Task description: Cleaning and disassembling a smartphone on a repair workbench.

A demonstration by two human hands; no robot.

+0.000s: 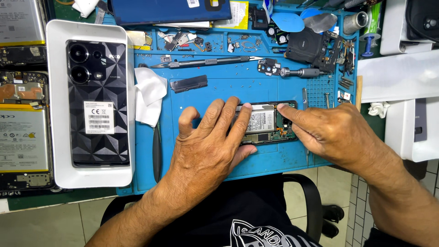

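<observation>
Left hand [210, 137] laid flat, fingers spread, pressed on the opened phone [267, 122] at the middle of the blue mat [274, 160] on the desk. Right hand [336, 132] loosely curled, forefinger tip set on the phone's upper edge; nothing gripped. One black phone [97, 103] seen in a white tray [57, 105] to the left. One screwdriver [299, 72] and one white cloth [148, 93] noted beyond.

A white tray [55, 105] sat at the left edge of the blue work mat [206, 169], holding a black phone [97, 103] back side up. A crumpled white cloth [148, 96] lay just beside the tray. Farther back on the mat were long metal tweezers [201, 62], a screwdriver [299, 72] and scattered small screws [238, 73].
</observation>
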